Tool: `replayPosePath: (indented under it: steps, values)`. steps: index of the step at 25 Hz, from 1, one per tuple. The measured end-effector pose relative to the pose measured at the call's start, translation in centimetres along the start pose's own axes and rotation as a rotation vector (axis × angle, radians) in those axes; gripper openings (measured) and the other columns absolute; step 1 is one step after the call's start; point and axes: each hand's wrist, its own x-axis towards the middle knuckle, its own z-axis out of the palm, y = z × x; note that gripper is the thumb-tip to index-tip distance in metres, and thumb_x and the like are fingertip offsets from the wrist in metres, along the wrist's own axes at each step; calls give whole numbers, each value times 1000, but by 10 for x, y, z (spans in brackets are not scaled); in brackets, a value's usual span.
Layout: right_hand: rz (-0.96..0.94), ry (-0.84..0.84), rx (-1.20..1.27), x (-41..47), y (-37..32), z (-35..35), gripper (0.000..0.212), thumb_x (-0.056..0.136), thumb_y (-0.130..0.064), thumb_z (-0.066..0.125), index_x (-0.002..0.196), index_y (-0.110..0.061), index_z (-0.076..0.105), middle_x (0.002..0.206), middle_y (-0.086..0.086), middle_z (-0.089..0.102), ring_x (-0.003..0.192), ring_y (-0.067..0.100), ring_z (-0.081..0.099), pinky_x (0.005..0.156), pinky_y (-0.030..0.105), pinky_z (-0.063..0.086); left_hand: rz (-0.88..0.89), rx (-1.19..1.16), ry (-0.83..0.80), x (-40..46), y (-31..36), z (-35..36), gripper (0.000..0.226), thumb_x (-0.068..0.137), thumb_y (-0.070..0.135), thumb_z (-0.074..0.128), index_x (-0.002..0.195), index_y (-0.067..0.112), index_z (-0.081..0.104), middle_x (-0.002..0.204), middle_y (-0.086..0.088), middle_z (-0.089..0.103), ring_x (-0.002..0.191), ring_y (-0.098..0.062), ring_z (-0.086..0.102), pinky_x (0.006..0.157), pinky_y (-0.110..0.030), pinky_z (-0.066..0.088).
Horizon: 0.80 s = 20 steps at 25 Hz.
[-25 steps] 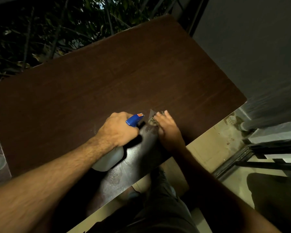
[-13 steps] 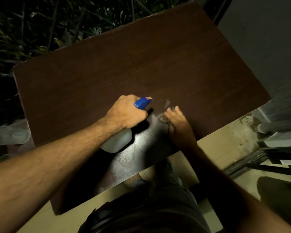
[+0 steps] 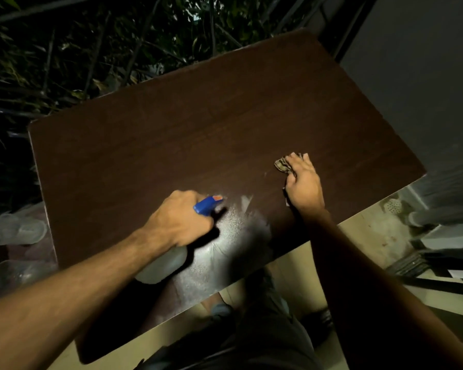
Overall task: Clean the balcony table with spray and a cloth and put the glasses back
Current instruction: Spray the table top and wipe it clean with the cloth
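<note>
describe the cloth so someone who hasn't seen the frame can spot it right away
Start at the big dark brown table that fills the middle of the view. Near its right end, the right hand lies over a small crumpled cloth, pressing it to the wood. It is mottled tan and dark, unlike the spray bottle in the left hand, which is pale with a blue head.

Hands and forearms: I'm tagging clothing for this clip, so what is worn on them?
Nothing shows on either. The left hand and right hand are bare, with no gloves, rings or watch visible. Both forearms are unsleeved as far as the frame shows; the right one lies in deep shadow.
</note>
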Motion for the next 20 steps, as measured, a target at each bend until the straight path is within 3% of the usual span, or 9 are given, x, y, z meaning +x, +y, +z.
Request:
replayPosePath:
  steps: [4, 7, 10, 13, 15, 17, 20]
  values:
    - [6, -1, 14, -10, -2, 1, 48, 87, -3, 48, 135, -12, 54, 145, 2, 47, 143, 17, 25, 115, 21, 15, 0, 96, -50, -6, -8, 9, 8, 78, 25, 63, 78, 18, 68, 63, 3, 62, 55, -11, 59, 45, -20, 36]
    - [-4, -16, 29, -36, -13, 10, 50, 84, -6, 43, 132, -8, 56, 142, 6, 49, 141, 24, 29, 114, 21, 16, -27, 20, -9, -4, -15, 7, 11, 78, 28, 63, 75, 17, 66, 64, 0, 66, 59, -20, 63, 49, -22, 39]
    - [-230, -152, 83, -83, -30, 28, 53, 82, -14, 37, 128, 2, 56, 137, 20, 51, 136, 43, 33, 114, 31, 19, -24, -33, 3, -6, -19, 1, 11, 78, 27, 63, 75, 17, 66, 66, -2, 68, 62, -23, 65, 51, -24, 40]
    - [-443, -397, 125, -135, -55, 40, 52, 82, -1, 43, 133, -6, 52, 145, 11, 45, 142, 35, 23, 116, 35, 21, -36, -58, 30, -10, -23, -6, 7, 75, 24, 62, 68, 20, 62, 68, -3, 69, 68, -28, 67, 54, -25, 42]
    - [-553, -418, 116, -128, -55, 39, 46, 88, -5, 37, 132, -7, 53, 142, 10, 48, 141, 33, 26, 116, 29, 19, -50, -76, 41, -10, -26, -11, 7, 73, 25, 61, 67, 22, 62, 69, -3, 70, 69, -29, 69, 56, -28, 48]
    - [-487, -323, 76, -93, -50, 41, 47, 89, -10, 34, 130, -4, 56, 139, 14, 51, 138, 36, 32, 115, 25, 16, -71, -93, 53, -13, -32, -15, 7, 72, 25, 61, 68, 20, 64, 68, -3, 70, 68, -28, 70, 59, -34, 56]
    - [-141, -141, 21, -39, -44, 35, 52, 83, -6, 43, 134, -9, 54, 144, 6, 48, 143, 22, 26, 115, 20, 13, -87, -123, 64, -18, -35, -20, 22, 65, 37, 55, 68, 16, 63, 67, -5, 71, 67, -29, 69, 63, -37, 57]
